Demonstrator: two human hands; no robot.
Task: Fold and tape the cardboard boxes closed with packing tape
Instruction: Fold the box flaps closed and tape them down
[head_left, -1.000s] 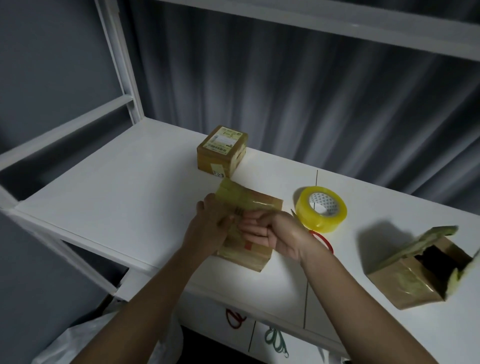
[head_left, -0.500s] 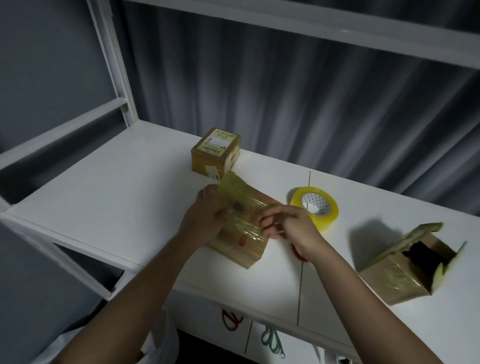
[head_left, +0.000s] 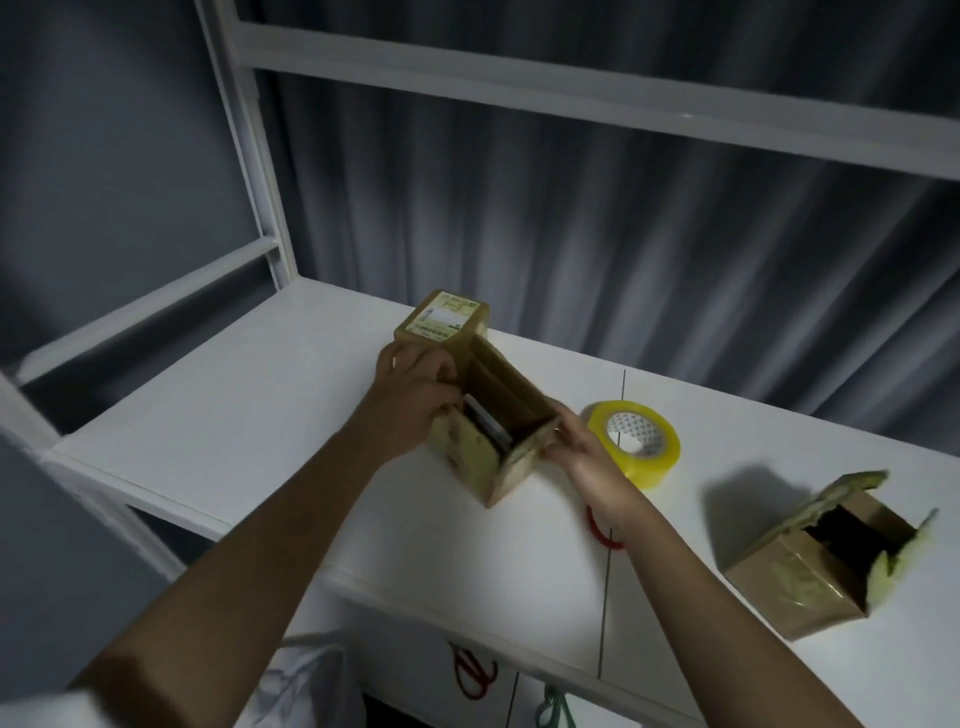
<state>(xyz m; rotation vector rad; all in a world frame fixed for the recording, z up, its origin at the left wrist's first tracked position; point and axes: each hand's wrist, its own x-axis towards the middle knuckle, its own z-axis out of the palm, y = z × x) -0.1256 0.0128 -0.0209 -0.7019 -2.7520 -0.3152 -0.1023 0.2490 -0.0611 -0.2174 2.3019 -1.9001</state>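
An open brown cardboard box (head_left: 480, 457) stands upright on the white table (head_left: 234, 415), its mouth facing up with something pale inside. My left hand (head_left: 415, 384) grips its far left rim, fingers curled over the edge. My right hand (head_left: 582, 452) holds its right corner. A roll of yellow packing tape (head_left: 636, 441) lies flat just right of my right hand. A closed, labelled box (head_left: 444, 325) sits behind the open one. A third box (head_left: 821, 561) with its flaps raised rests at the right.
A red loop (head_left: 602, 530) lies on the table under my right wrist. White shelf posts (head_left: 254, 156) rise at the left and a rail (head_left: 571, 83) crosses above. Red scissors (head_left: 472, 675) and a green handle (head_left: 553, 714) hang below the table's front edge.
The box lay flattened under both hands; now it is opened out and stands upright with its mouth up. My hands shifted to its left rim and right corner.
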